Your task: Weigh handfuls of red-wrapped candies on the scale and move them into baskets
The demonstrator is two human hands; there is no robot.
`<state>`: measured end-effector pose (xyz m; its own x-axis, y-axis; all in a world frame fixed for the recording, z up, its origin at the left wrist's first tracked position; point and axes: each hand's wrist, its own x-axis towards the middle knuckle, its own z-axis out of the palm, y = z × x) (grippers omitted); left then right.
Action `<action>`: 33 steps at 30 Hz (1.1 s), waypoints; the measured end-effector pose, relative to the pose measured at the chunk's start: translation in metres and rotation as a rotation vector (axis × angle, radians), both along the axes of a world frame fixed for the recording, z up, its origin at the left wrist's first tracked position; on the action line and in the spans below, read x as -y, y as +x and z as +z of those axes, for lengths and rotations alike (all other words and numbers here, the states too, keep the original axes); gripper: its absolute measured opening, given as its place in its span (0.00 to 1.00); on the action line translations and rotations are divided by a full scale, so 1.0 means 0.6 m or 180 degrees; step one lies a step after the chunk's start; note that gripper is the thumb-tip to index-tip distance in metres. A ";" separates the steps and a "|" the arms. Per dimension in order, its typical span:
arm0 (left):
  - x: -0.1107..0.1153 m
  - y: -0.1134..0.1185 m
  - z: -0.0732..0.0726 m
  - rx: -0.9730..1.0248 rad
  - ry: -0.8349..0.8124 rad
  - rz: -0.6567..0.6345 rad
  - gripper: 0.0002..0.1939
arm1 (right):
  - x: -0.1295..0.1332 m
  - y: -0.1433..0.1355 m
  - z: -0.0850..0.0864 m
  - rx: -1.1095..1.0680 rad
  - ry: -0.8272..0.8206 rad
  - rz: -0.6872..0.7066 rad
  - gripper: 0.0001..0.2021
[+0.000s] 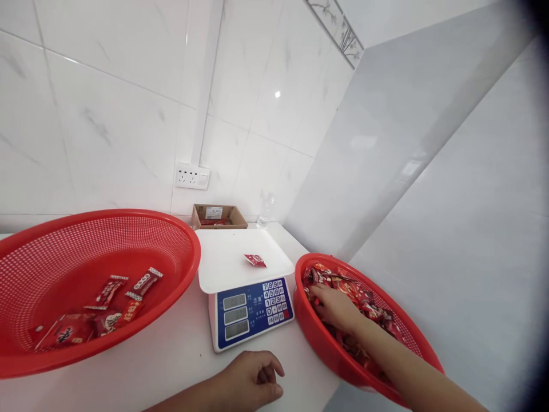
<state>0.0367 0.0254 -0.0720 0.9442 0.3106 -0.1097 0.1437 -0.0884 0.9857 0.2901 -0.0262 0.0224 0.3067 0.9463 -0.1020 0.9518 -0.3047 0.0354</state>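
My right hand [337, 307] reaches into the red basket [313, 335] on the right, its fingers curled down among many small wrapped snacks [349, 289]. The fingertips are hidden, so what they pinch cannot be made out. Low in the middle, my left hand [256, 377] hovers in front of the digital scale [255, 312], thumb and forefinger apart, holding nothing. On the scale's white pan [227, 266] lies a single red and white snack packet [255, 261]. The scale's display digits are too faint to read.
A larger red basket [107, 220] at the left holds several red wrapped snacks [109, 292]. Behind the scale stand a cardboard box [235, 218] with red packets and a clear plastic bottle [266, 210]. A tiled wall with a socket [192, 176] rises behind the white table [171, 366].
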 end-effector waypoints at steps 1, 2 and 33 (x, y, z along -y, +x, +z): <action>0.000 0.000 0.002 -0.0007 -0.0008 -0.0003 0.13 | 0.004 0.006 0.007 0.0018 0.0112 -0.0042 0.09; 0.000 0.000 0.004 -0.0018 -0.0015 -0.0010 0.13 | 0.009 0.013 0.014 0.0031 0.0233 -0.0085 0.07; 0.004 0.003 -0.008 -0.0117 0.0001 0.0045 0.15 | -0.203 -0.119 0.071 -0.2017 0.1334 -0.0368 0.35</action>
<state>0.0383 0.0229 -0.0771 0.9351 0.3238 -0.1441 0.1809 -0.0864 0.9797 0.2185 0.0954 0.0647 0.4087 0.9100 0.0690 0.7130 -0.2712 -0.6465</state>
